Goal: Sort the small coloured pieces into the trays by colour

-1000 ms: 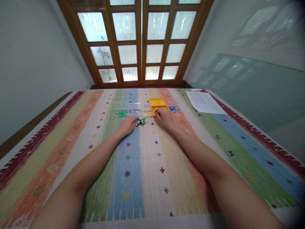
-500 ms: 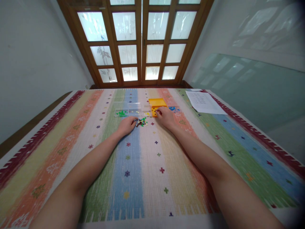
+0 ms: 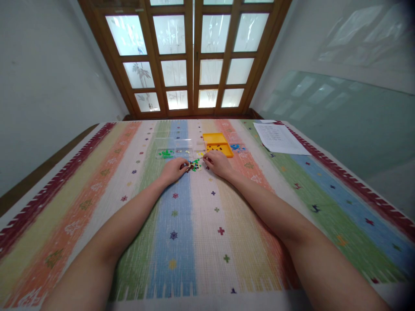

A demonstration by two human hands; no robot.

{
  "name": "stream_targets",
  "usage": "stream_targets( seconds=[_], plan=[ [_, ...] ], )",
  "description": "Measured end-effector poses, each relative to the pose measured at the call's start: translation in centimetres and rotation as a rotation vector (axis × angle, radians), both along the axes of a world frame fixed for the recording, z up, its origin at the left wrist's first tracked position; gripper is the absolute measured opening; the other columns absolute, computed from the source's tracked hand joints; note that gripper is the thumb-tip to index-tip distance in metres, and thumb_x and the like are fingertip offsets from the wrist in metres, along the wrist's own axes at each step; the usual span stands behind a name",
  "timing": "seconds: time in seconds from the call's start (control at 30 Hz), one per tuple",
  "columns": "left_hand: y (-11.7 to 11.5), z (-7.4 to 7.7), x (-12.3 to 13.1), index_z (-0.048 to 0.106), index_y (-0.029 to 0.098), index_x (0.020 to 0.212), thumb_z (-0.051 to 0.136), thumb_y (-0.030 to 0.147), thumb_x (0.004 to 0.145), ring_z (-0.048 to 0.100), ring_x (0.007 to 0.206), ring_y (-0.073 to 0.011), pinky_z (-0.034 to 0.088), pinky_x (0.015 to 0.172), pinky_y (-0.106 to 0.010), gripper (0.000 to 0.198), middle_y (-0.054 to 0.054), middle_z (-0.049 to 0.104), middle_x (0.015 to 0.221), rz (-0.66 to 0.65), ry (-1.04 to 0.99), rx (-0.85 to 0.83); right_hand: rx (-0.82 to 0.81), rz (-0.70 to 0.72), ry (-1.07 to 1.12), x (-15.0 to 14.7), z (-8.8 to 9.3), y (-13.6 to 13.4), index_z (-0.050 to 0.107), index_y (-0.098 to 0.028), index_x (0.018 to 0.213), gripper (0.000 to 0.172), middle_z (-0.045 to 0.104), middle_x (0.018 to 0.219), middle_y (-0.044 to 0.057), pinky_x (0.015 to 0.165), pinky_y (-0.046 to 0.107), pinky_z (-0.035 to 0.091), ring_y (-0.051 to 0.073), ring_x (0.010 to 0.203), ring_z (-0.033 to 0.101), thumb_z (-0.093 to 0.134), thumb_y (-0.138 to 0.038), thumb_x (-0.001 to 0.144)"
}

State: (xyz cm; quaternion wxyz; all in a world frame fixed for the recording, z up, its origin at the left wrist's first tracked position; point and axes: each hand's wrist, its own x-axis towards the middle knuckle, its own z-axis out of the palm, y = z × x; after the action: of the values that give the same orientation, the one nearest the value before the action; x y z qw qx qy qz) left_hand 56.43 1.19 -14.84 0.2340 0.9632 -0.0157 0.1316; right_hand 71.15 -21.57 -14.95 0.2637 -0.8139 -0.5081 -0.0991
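Pieces in mixed colours lie in a small loose pile on the striped cloth, between our two hands and just on the near side of the boxes. Our left hand rests at the pile's left edge with its fingers curled in; we cannot tell whether it pinches anything. Our right hand is at the right of the pile, near the yellow box, thumb and fingers bent close together; whether a piece sits between them we cannot make out. Dark pieces lie in that box, green pieces in the clear box on the left, and blue pieces lie to the right.

We judge each piece very light and probably stiff, perhaps smooth enough to slip. Fingertips across opposite edges should hold best; a hard squeeze could flick one away, and a broad grasp would scatter its neighbours.
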Motion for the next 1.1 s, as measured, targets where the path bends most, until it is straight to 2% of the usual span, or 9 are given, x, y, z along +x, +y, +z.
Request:
stream_targets(
  seconds=[0.27, 0.37, 0.6, 0.7, 0.83, 0.97, 1.1],
  plan=[
    [0.3, 0.0, 0.4, 0.076, 0.022, 0.103, 0.060, 0.030, 0.095, 0.062, 0.084, -0.0213, 0.045, 0.077, -0.032, 0.020, -0.005, 0.072, 0.092, 0.065, -0.049, 0.022, 0.000, 0.019, 0.008, -0.1, 0.1, -0.1, 0.073, -0.020, 0.102, 0.018, 0.074, 0.102, 0.009, 0.089, 0.034, 0.041, 0.024, 0.098, 0.063, 0.057, -0.029, 0.105],
    [0.8, 0.2, 0.7, 0.076, 0.022, 0.103, 0.061, 0.030, 0.094, 0.061, 0.081, -0.0209, 0.044, 0.075, -0.032, 0.020, -0.004, 0.071, 0.088, 0.128, -0.068, 0.008, -0.017, 0.034, 0.003, -0.3, 0.2, 0.0, 0.074, -0.020, 0.103, 0.018, 0.074, 0.101, 0.010, 0.090, 0.034, 0.042, 0.024, 0.098, 0.063, 0.057, -0.028, 0.104],
    [3.4, 1.1, 1.4, 0.078, 0.022, 0.103, 0.060, 0.037, 0.094, 0.055, 0.066, -0.0181, 0.039, 0.066, -0.030, 0.025, 0.001, 0.056, 0.066, 0.329, -0.121, -0.091, 0.013, 0.105, 0.018, -1.4, 1.2, 0.4, 0.073, -0.020, 0.101, 0.019, 0.072, 0.095, 0.008, 0.087, 0.032, 0.042, 0.022, 0.091, 0.063, 0.057, -0.029, 0.105],
    [4.6, 1.1, 1.8, 0.078, 0.022, 0.101, 0.061, 0.037, 0.091, 0.054, 0.065, -0.0171, 0.036, 0.064, -0.029, 0.025, 0.002, 0.054, 0.063, 0.353, -0.112, -0.136, 0.038, 0.150, 0.075, -2.3, 2.1, 0.7, 0.073, -0.022, 0.100, 0.017, 0.073, 0.096, 0.006, 0.084, 0.030, 0.042, 0.020, 0.090, 0.063, 0.059, -0.029, 0.105],
    [5.6, 0.9, 2.7, 0.079, 0.023, 0.098, 0.062, 0.034, 0.088, 0.055, 0.067, -0.0170, 0.035, 0.063, -0.028, 0.022, 0.001, 0.058, 0.064, 0.356, -0.077, -0.113, 0.041, 0.137, 0.150, -3.7, 2.8, 1.4, 0.073, -0.022, 0.099, 0.014, 0.073, 0.097, 0.004, 0.081, 0.029, 0.042, 0.019, 0.090, 0.063, 0.061, -0.027, 0.104],
    [5.1, 0.7, 3.3, 0.078, 0.023, 0.099, 0.062, 0.035, 0.089, 0.058, 0.068, -0.0186, 0.036, 0.064, -0.028, 0.023, -0.001, 0.064, 0.069, 0.394, -0.080, -0.055, 0.046, 0.132, 0.139, -4.8, 2.6, 1.7, 0.073, -0.022, 0.101, 0.014, 0.073, 0.099, 0.005, 0.083, 0.030, 0.042, 0.020, 0.094, 0.063, 0.061, -0.028, 0.105],
    [3.6, 0.9, 2.9, 0.079, 0.025, 0.103, 0.060, 0.037, 0.095, 0.062, 0.071, -0.0221, 0.038, 0.065, -0.030, 0.024, -0.005, 0.070, 0.074, 0.413, -0.106, 0.080, -0.023, 0.205, 0.042, -5.2, 1.7, 1.9, 0.074, -0.023, 0.108, 0.015, 0.071, 0.103, 0.007, 0.086, 0.031, 0.043, 0.021, 0.099, 0.061, 0.060, -0.022, 0.104]
  ],
)
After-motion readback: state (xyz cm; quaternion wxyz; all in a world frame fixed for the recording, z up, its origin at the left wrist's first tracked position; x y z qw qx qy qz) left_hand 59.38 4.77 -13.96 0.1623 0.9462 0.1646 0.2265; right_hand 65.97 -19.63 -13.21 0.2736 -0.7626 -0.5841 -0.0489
